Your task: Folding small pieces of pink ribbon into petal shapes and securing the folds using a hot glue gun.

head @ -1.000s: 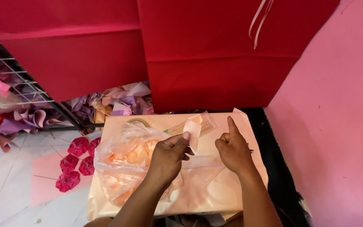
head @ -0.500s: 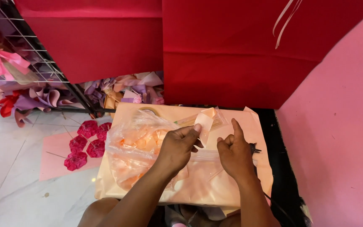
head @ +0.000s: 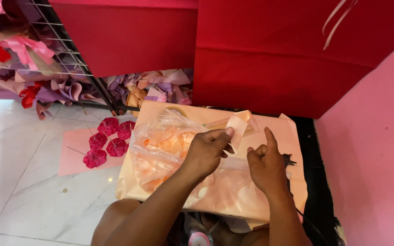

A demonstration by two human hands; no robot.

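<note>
Here the left hand (head: 206,152) pinches a peach ribbon strip (head: 239,127) near the board's (head: 288,182) far edge. The right hand (head: 266,166), loosely curled with forefinger raised, grips nothing; folding neatly likely wants both.

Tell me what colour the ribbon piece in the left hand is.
Pale peach ribbon piece, pinched by the left hand; head view.
</note>
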